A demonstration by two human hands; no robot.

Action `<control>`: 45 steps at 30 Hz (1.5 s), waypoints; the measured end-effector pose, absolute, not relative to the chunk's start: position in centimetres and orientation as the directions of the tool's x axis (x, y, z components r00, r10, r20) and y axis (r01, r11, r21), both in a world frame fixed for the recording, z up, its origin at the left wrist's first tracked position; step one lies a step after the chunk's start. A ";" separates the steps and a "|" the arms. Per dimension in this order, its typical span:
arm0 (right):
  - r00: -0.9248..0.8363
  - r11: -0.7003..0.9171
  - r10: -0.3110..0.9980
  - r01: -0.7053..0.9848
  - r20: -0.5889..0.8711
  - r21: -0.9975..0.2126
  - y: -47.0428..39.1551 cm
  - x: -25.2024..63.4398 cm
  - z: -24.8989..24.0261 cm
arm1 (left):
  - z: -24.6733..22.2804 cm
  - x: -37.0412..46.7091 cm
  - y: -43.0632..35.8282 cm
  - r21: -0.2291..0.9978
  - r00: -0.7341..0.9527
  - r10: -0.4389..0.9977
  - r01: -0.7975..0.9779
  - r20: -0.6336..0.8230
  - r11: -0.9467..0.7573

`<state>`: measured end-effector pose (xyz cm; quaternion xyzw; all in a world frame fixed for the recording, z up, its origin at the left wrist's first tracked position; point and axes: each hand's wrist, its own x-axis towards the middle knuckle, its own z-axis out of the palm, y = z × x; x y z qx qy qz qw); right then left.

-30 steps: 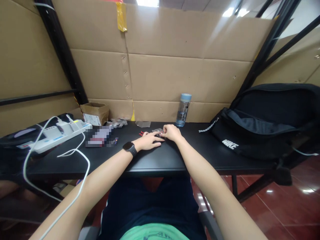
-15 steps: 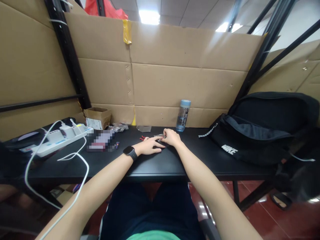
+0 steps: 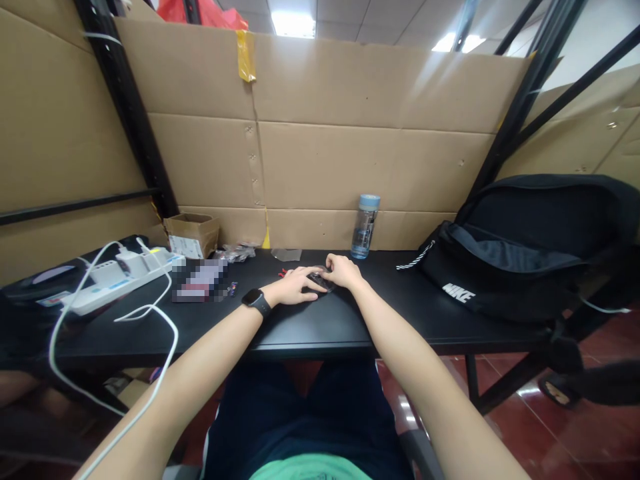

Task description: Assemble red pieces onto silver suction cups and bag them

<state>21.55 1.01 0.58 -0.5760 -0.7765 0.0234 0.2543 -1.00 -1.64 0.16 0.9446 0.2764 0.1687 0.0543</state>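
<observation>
Over the table [image 3: 320, 332], pinching a shiny packet [image 3: 317, 279] at two o'clock with right hand [image 3: 343, 271], seemingly steadying it with unclenched left hand [image 3: 293, 287].

A bright ceiling light [image 3: 293, 24] glares overhead, and wide-angle distortion stretches the edges.

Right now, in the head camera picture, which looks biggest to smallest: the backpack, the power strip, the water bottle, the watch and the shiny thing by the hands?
1. Backpack
2. Power strip
3. Water bottle
Not sure: watch and shiny thing, because the left hand partly covers the shiny thing.
</observation>
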 end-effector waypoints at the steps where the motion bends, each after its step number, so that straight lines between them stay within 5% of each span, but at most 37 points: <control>1: -0.221 0.356 0.903 0.865 0.368 -0.354 1.1 21.5 0.6 | 0.2 -1.1 -1.6 0.201 0.777 0.543 0.504 0.318 -0.840; 8: -0.379 0.513 0.855 0.532 0.353 -0.673 1.9 23.3 1.0 | 0.2 -1.3 -1.0 0.285 0.607 0.554 0.487 0.570 -0.826; 11: -0.388 0.531 0.846 0.558 0.365 -0.638 2.0 23.8 1.0 | -0.2 -1.2 -0.8 0.292 0.554 0.595 0.541 0.583 -0.789; 16: -0.470 0.598 0.802 0.620 0.370 -0.509 2.0 23.3 0.7 | -0.2 -0.9 -0.7 0.096 0.554 0.628 0.704 0.546 -0.704; 22: -0.485 0.612 0.791 0.655 0.373 -0.444 2.3 23.6 0.6 | 0.1 -0.7 -0.8 0.021 0.564 0.638 0.740 0.524 -0.672; 36: -0.508 0.609 0.792 0.632 0.337 -0.480 2.0 23.3 0.5 | -0.3 -1.6 -0.3 0.187 0.451 0.725 0.768 0.521 -0.612; 45: -0.535 0.664 0.748 0.596 0.392 -0.452 2.1 23.3 0.7 | 0.0 -1.8 -0.4 0.176 0.470 0.720 0.762 0.511 -0.623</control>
